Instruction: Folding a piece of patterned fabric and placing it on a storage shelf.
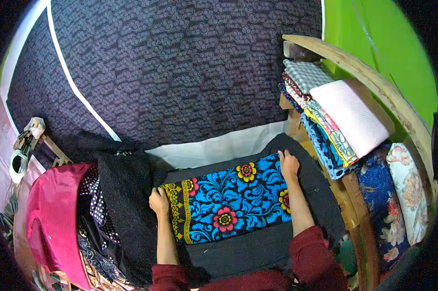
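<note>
Fabric (pixel 245 206), floral-printed, lies in a smooth rectangle, its ends pinched by left hand (pixel 159 202) and right hand (pixel 289 167).

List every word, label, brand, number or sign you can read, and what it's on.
None can be read.
The blue cloth shows only flowers, leaves and a yellow border.
The folded pile and dark hanging fabric show no legible lettering.
Any tinier marks are too small to make out.

1. A person's left hand (pixel 159 201) and right hand (pixel 289 166) touch opposite ends of a blue floral cloth (pixel 253 206) lying on black fabric (pixel 243 254).
2. Magenta fabric (pixel 54 213) drapes at left.
3. Folded textiles (pixel 349 119) sit stacked at right, near a green wall (pixel 398 53).
</note>
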Demonstrator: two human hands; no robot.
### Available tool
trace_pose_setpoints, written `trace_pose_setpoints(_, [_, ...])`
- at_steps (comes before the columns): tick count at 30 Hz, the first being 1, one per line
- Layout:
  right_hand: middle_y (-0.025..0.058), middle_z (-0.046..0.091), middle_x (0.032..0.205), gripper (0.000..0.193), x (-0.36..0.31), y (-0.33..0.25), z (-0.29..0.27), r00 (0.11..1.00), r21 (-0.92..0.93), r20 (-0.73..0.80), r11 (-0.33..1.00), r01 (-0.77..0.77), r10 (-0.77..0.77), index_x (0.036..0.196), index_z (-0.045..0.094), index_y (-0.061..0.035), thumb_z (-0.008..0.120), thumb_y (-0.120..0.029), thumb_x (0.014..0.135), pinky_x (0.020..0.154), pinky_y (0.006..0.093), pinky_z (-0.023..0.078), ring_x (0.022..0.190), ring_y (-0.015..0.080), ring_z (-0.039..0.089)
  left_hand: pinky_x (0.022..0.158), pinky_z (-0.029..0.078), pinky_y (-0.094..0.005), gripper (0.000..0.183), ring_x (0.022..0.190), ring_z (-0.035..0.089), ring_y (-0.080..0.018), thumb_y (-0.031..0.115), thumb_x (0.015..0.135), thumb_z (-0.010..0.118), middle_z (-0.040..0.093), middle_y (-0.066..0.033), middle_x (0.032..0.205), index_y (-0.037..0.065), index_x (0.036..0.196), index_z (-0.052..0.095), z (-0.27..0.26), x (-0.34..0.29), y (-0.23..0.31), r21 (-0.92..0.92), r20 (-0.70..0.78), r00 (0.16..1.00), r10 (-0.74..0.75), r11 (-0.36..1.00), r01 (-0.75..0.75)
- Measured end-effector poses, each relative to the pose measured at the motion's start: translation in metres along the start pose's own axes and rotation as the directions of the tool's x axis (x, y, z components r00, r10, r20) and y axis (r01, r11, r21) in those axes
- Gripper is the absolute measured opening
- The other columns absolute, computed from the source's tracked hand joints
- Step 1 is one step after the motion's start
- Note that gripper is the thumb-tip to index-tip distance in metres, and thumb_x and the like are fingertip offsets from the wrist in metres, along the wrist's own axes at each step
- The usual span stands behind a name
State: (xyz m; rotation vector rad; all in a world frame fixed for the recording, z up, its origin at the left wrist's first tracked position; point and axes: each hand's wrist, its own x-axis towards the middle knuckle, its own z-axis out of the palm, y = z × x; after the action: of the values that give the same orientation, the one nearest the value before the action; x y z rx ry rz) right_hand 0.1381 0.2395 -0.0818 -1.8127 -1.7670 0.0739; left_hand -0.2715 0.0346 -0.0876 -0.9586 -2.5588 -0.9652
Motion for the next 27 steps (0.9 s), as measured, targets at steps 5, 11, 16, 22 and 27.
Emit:
trace_pose_setpoints(5, [0.0205,0.061,0.076,0.04,0.004,-0.003,-0.006,0.998,0.015,-0.049,0.999,-0.044,0.044,0.089,0.06,-0.0041,0.048,-0.042,0.084,0.065,0.0469,0.046,0.073,0.039,0.058,0.062,0.043,-0.0435,0.026,0.07,0.057,-0.0368,0.026,0.084,0.048,0.06,-0.0175,0.078,0.001,0.082,0.056,0.002,0.018,0.004,-0.141,-0.16,0.981,0.106,0.982,-0.129])
trace_pose_setpoints(11, [0.0173,0.061,0.071,0.034,0.0,0.003,0.01,0.988,-0.069,-0.148,0.997,0.036,-0.046,0.083,0.061,-0.0083,0.052,-0.042,0.081,0.062,0.0444,0.046,0.067,0.0343,0.06,0.064,0.045,-0.0454,0.026,0.075,0.058,-0.038,0.026,0.081,0.045,0.061,-0.0192,0.081,0.003,0.084,0.056,0.013,0.014,-0.007,0.059,-0.041,0.999,-0.004,0.998,0.006])
trace_pose_setpoints(16, [0.0197,0.06,0.075,0.041,0.012,0.026,0.016,0.989,0.132,-0.108,0.987,-0.088,0.103,0.082,0.06,-0.0093,0.045,-0.048,0.083,0.063,0.0472,0.044,0.07,0.0397,0.057,0.068,0.044,-0.046,0.031,0.078,0.058,-0.0389,0.028,0.081,0.04,0.061,-0.0191,0.081,0.005,0.086,0.059,0.009,0.013,0.007,-0.13,0.046,0.995,-0.085,0.987,0.09])
trace_pose_setpoints(22, [0.0175,0.06,0.073,0.039,0.017,0.003,0.015,0.992,0.179,-0.067,0.979,-0.096,0.11,0.071,0.059,-0.0073,0.046,-0.042,0.083,0.061,0.0483,0.042,0.07,0.0386,0.057,0.064,0.044,-0.0408,0.031,0.072,0.058,-0.033,0.035,0.078,0.058,0.061,-0.0141,0.076,0.003,0.076,0.06,0.002,0.03,0.001,-0.21,-0.053,0.998,0.034,0.977,-0.045])
trace_pose_setpoints(27, [0.0153,0.061,0.074,0.037,0.009,0.002,0.02,0.971,0.098,-0.113,0.975,-0.202,0.212,0.071,0.059,-0.0079,0.047,-0.041,0.083,0.065,0.0477,0.043,0.073,0.037,0.057,0.059,0.045,-0.0408,0.032,0.065,0.058,-0.0349,0.033,0.07,0.068,0.059,-0.016,0.064,0.003,0.064,0.059,-0.007,0.042,0.006,-0.023,0.057,0.997,0.055,0.998,-0.053])
